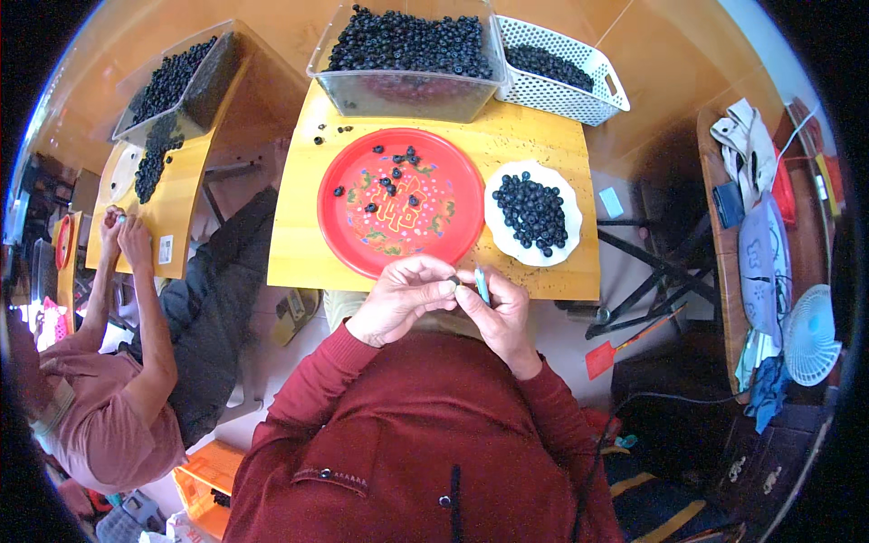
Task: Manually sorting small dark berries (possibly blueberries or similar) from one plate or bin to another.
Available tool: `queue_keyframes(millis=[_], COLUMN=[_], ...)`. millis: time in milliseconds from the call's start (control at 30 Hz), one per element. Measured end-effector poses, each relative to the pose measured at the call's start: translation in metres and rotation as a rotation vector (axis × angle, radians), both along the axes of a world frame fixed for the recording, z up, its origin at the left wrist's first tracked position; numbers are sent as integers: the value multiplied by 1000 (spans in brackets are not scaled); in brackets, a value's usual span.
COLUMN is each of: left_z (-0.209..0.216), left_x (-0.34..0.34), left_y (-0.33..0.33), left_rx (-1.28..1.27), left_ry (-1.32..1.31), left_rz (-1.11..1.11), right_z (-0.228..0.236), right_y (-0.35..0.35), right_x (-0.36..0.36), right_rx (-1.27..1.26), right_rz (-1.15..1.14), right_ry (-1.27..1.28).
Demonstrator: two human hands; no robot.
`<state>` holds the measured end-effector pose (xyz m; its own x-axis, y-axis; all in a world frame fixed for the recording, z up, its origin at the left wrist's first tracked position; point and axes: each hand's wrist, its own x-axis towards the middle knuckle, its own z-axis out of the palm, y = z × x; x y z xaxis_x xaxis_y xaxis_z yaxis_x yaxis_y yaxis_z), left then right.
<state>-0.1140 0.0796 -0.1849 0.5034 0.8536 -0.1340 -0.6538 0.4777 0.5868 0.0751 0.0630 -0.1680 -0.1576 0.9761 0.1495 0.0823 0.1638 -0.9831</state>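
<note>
Both my hands meet just past the table's near edge, in front of the red tray. My left hand pinches a small dark round berry-like piece between thumb and fingertips. Closed around a slim tool with a pale turquoise handle, my right hand has its thumb close against the same piece; the tool's working end is hidden. Several dark round pieces lie scattered on the red patterned tray. To its right, a white scalloped plate carries a heap of them.
At the table's back stand a clear plastic bin and a white perforated basket, both full of dark pieces. On the left, a co-worker's hands work at another table beside a similar bin. A red fly swatter is at right.
</note>
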Motion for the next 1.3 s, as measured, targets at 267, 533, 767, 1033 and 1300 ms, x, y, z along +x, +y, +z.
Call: queue_keyframes(millis=[267,533,767,1033,1300], left_z=[8,5,6,7,9], left_x=[-7,-1,11,25,34], left_y=[-7,-15,-15,-15,-19], left_rx=[8,0,2,0,-17], left_ry=[17,18,-25,-92,-88], left_rz=[-26,-11,57,94,77], right_z=[6,9,25,37,34], right_y=[-7,-13,-18,-25,-33], right_x=[-7,1,14,32,39], right_rx=[0,-30,54,206,278], right_rz=[9,40,0,25,-28], right_ry=[37,15,-161,-314,-293])
